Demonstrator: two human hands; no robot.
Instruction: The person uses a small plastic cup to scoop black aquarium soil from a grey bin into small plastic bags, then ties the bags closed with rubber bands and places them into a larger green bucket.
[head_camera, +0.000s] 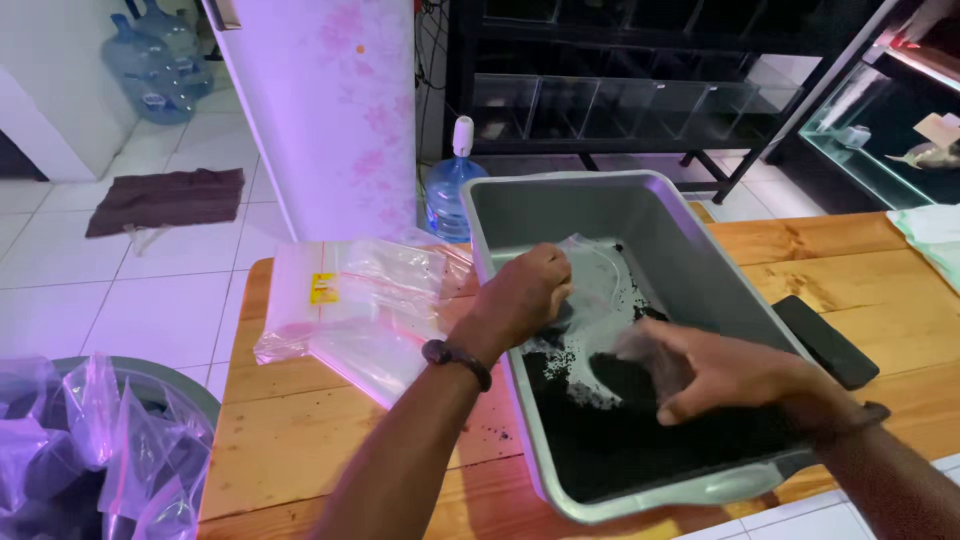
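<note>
Head view: both hands (610, 330) hold a clear bag (598, 272) inside the grey tray (700, 260).

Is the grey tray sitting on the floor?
No, the grey tray rests on the wooden table, with both hands inside it.

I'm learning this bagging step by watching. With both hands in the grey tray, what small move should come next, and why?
Probably bring the right hand toward the clear plastic bag that the left hand holds in the grey tray. The right hand looks blurred over the black granules, and the bag's inside cannot be made out.
</note>
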